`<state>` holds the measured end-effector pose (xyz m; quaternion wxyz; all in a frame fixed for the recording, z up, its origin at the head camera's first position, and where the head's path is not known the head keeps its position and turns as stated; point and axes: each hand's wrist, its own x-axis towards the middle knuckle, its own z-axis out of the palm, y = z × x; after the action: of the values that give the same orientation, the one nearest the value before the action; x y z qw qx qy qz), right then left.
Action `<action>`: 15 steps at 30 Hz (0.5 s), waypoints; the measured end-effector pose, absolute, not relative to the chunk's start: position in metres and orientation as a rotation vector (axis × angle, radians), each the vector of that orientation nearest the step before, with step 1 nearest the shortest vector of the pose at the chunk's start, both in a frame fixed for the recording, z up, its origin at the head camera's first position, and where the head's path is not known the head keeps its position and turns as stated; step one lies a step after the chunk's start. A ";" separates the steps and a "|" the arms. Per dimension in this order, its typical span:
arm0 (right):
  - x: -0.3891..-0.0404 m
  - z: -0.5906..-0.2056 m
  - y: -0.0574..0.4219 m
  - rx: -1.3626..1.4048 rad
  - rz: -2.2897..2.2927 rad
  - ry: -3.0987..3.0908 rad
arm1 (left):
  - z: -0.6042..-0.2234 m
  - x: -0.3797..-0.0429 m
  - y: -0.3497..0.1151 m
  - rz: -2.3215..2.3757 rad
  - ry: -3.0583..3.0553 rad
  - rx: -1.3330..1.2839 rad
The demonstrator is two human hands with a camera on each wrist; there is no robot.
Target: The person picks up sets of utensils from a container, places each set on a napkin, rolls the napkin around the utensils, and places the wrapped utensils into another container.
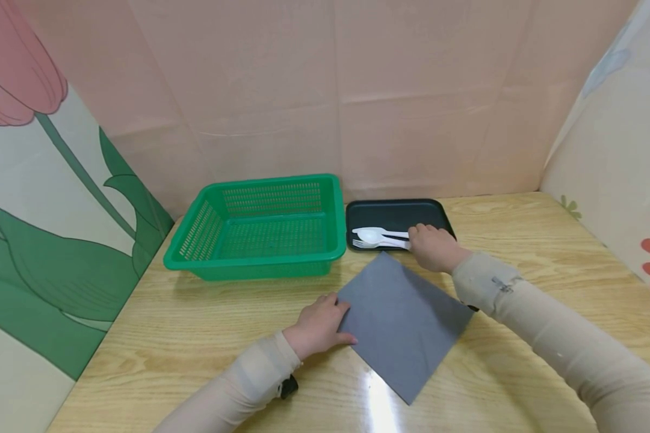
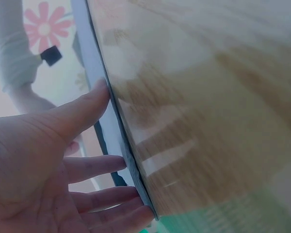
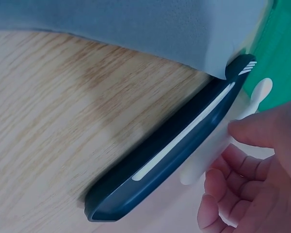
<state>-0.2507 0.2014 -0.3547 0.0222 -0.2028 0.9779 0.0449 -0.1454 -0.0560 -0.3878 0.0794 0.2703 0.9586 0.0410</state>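
A grey square cloth (image 1: 403,325) lies flat on the table, one corner toward the black tray (image 1: 395,210). At the cloth's left corner, my left hand (image 1: 321,325) rests with spread fingers; in the left wrist view its thumb (image 2: 94,99) and fingertips touch the cloth's edge. My right hand (image 1: 433,246) is over the tray's front right part. It pinches a white plastic spoon (image 3: 263,91) by the handle between thumb and fingers. A white fork (image 3: 184,131) lies in the tray beside it, and a white knife (image 1: 394,233) lies behind the spoon.
A green plastic basket (image 1: 265,267) with slotted walls stands left of the tray, close to its edge. The wooden table (image 1: 195,331) meets a pink-beige covered wall (image 1: 336,108) at the back. Flower-patterned panels flank it on both sides.
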 end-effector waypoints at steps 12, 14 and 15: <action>-0.248 -0.354 0.200 -0.609 0.107 3.024 | -0.388 -0.147 -0.056 0.116 2.868 0.813; -0.247 -0.353 0.199 -0.609 0.103 3.024 | -0.388 -0.147 -0.056 0.117 2.865 0.811; -0.247 -0.353 0.199 -0.607 0.099 3.024 | -0.388 -0.147 -0.056 0.117 2.865 0.809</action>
<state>-0.2471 0.1987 -0.3532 0.0281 -0.1966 0.9796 0.0320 -0.1467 -0.0562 -0.3882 0.0812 0.2708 0.9584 0.0390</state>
